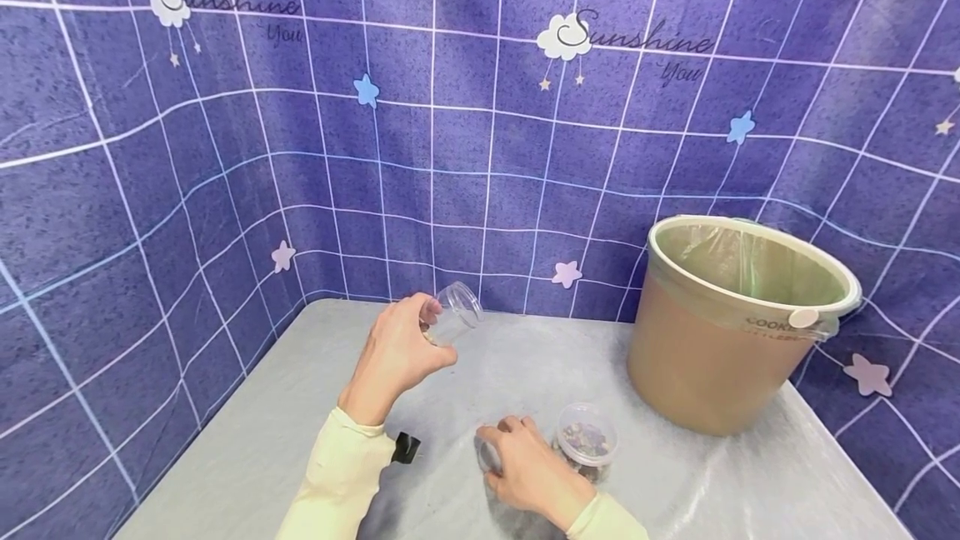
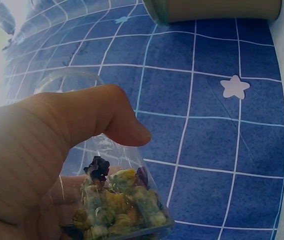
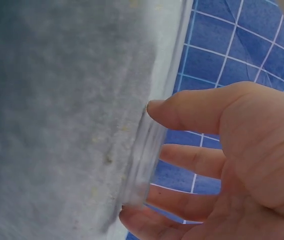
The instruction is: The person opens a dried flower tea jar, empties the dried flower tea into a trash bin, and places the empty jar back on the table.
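Observation:
My left hand (image 1: 397, 348) grips a clear plastic jar (image 1: 461, 305), raised above the table and tilted with its open mouth toward the upper right. Dried flower buds (image 2: 121, 200), yellowish with dark purple bits, lie inside near its base in the left wrist view. Down at the tabletop, my right hand (image 1: 528, 469) pinches a clear round lid (image 3: 144, 155) by its edge, thumb on one side and fingers on the other. Just right of that hand stands a second clear jar (image 1: 587, 440) with dried flowers in it, partly behind the hand.
A large tan bucket (image 1: 705, 357) with a plastic liner stands at the right of the grey table (image 1: 322, 357). Blue grid-patterned cloth (image 1: 465, 148) hangs behind and along both sides. A small black object (image 1: 406, 447) shows beside the left cuff.

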`<state>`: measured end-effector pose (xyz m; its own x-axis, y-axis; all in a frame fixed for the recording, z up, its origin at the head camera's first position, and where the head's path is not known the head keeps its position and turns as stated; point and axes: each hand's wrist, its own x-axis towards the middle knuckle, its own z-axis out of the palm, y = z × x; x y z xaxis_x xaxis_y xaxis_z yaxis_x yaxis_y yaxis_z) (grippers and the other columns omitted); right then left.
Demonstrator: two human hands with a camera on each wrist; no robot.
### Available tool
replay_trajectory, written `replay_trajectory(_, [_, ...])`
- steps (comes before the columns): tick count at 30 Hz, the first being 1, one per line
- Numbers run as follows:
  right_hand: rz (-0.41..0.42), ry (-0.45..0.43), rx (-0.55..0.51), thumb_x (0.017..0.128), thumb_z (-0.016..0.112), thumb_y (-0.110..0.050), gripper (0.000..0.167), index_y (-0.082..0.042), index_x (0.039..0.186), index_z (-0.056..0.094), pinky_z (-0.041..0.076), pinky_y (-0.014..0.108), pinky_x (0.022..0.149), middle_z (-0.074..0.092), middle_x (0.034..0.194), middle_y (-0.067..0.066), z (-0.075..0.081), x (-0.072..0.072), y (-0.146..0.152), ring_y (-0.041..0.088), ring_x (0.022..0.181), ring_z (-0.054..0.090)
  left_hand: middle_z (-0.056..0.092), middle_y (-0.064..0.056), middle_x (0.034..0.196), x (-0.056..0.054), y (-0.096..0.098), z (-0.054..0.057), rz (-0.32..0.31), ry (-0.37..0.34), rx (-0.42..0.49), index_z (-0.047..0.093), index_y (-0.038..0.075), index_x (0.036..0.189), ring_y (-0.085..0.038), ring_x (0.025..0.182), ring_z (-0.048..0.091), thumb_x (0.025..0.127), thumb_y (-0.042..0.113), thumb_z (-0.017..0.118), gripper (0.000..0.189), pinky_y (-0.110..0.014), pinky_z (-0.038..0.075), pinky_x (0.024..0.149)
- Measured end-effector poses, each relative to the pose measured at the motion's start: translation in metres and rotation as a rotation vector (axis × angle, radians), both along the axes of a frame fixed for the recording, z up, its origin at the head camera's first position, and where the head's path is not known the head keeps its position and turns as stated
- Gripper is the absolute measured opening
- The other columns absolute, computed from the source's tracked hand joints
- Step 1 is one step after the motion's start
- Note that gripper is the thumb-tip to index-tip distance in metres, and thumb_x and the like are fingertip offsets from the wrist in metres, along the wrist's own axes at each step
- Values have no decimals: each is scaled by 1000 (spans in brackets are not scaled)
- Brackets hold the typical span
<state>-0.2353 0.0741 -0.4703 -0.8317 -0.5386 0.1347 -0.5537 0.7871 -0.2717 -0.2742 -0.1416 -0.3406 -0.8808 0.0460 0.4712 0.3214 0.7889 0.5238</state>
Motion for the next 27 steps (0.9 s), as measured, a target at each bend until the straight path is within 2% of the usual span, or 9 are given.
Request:
replay_trajectory(4, [-6,4,-10,86,80,-30,56,-14,138,65,54,46,94,65,125,13,10,0,1,34,110,59,67,-1,96,0,-1,3,2,12,1,68,14,105,-21,91,63,62,26,81,46,-41,52,80])
replay_trajectory(9, [-9,99,-42,87,78,-29,54,-13,136,65,52,44,96,65,124,11,19,2,3,33,110,59,67,0,97,1,-2,5,12,14,7,68,15,107,-20,90,63,63,27,81,47,-40,52,80])
replay_trajectory(17, [0,201,-147,88,77,-25,51,-13,136,64,53,42,94,65,122,6,33,10,7,27,109,59,68,0,97,3,-2,1,6,19,28,69,14,107,-18,86,63,65,25,80,45,-39,52,79])
replay_trajectory(27, [-12,372,-279,84,80,-19,51,-7,132,66,53,45,96,66,117,8,65,9,20,29,108,64,68,-1,96,2,1,4,9,43,23,69,14,106,-19,87,63,62,26,81,47,-40,52,80])
